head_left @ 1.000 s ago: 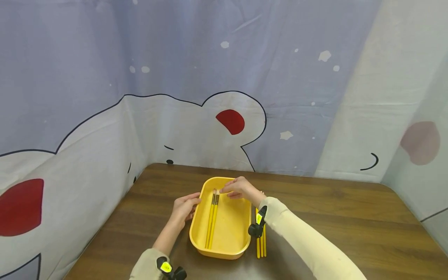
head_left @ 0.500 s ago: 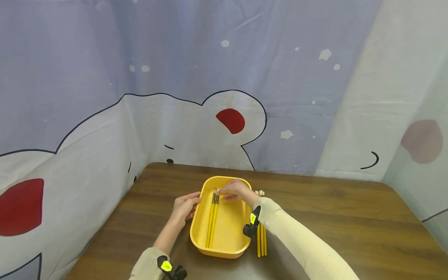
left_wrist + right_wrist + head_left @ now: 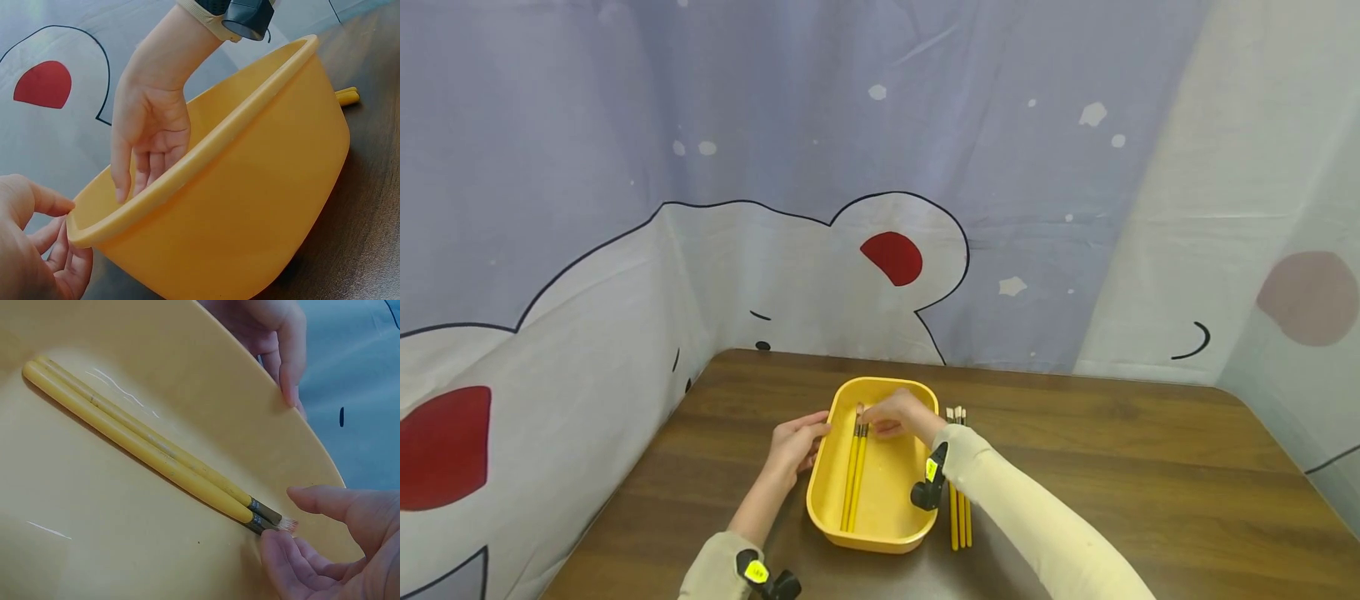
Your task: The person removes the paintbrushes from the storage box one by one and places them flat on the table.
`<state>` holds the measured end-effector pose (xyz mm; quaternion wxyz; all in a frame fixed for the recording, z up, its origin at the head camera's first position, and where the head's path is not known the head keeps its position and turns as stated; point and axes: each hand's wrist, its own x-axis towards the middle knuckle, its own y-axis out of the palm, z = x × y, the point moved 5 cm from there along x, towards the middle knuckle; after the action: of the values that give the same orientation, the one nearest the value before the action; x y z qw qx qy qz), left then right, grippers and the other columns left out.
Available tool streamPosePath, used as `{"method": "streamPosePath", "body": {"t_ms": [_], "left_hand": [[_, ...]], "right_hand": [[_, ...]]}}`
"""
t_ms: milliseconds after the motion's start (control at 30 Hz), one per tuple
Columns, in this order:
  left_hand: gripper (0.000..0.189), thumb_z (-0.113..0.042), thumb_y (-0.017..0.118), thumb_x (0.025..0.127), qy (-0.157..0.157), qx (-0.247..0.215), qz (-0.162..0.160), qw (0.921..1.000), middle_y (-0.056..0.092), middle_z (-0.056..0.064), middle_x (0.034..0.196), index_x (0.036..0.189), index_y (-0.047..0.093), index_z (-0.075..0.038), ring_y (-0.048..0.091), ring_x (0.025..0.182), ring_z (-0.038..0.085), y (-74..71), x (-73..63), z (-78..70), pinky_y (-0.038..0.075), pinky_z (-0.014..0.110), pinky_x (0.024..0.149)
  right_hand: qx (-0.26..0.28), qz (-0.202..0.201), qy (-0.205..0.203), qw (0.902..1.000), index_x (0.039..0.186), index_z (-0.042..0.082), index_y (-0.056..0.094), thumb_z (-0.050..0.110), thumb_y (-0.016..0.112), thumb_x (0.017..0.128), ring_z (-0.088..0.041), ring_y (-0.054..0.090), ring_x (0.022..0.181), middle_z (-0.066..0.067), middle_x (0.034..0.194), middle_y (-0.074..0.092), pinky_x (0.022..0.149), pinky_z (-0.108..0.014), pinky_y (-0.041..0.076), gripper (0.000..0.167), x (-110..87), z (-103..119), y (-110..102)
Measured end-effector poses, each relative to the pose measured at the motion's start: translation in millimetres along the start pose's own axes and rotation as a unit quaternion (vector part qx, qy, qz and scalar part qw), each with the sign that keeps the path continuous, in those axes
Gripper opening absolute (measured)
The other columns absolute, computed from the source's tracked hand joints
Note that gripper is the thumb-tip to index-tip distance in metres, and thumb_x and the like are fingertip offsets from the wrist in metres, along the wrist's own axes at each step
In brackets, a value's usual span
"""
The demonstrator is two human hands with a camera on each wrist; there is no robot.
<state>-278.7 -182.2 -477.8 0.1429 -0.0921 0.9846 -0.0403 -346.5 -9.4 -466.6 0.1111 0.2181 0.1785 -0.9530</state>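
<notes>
Two yellow-handled paintbrushes (image 3: 140,444) lie side by side in a yellow plastic tub (image 3: 887,543), bristles toward its far end. My right hand (image 3: 901,414) reaches down into the tub at their bristle ends. In the right wrist view its fingertips (image 3: 275,544) are right at the metal ferrules, and the thumb (image 3: 319,499) stays apart on the other side. My left hand (image 3: 793,446) holds the tub's left rim; in the left wrist view the thumb is on the edge and the other fingers curl below it.
Several more yellow paintbrushes (image 3: 961,521) lie in a row on the wooden table (image 3: 1112,467), just right of the tub and partly under the right forearm. A printed fabric curtain (image 3: 1037,208) stands behind the table and along its sides.
My right hand has lowered further into the tub and shifted slightly left onto the brush ends, uncovering the bristles of the brushes outside. The left hand and tub have stayed put.
</notes>
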Motion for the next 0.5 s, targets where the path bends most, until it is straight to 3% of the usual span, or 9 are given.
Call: {"method": "streamPosePath", "body": {"t_ms": [233,500], "left_hand": [[0.038,-0.015,0.063,0.089,0.001,0.000,0.001,1.0000,0.072,0.014,0.097,0.126,0.063,-0.006,0.056,0.056,0.005,-0.5,-0.1,-0.8,0.038,0.013,0.043],[0.039,-0.015,0.063,0.089,0.000,0.000,0.003,1.0000,0.072,0.014,0.097,0.126,0.063,-0.006,0.056,0.056,0.005,-0.8,0.2,-0.5,0.038,0.013,0.043]], "right_hand": [[0.005,0.007,0.009,0.9999,0.089,0.000,0.061,0.010,0.078,0.078,-0.018,0.064,0.069,-0.008,0.077,0.063,0.077,-0.032,0.059,0.022,5.0,-2.5,2.4],[-0.009,-0.012,0.015,0.9998,0.084,-0.001,0.065,0.011,0.079,0.078,-0.016,0.066,0.066,-0.007,0.073,0.064,0.076,-0.032,0.060,0.020,7.6,-5.1,2.4]]}}
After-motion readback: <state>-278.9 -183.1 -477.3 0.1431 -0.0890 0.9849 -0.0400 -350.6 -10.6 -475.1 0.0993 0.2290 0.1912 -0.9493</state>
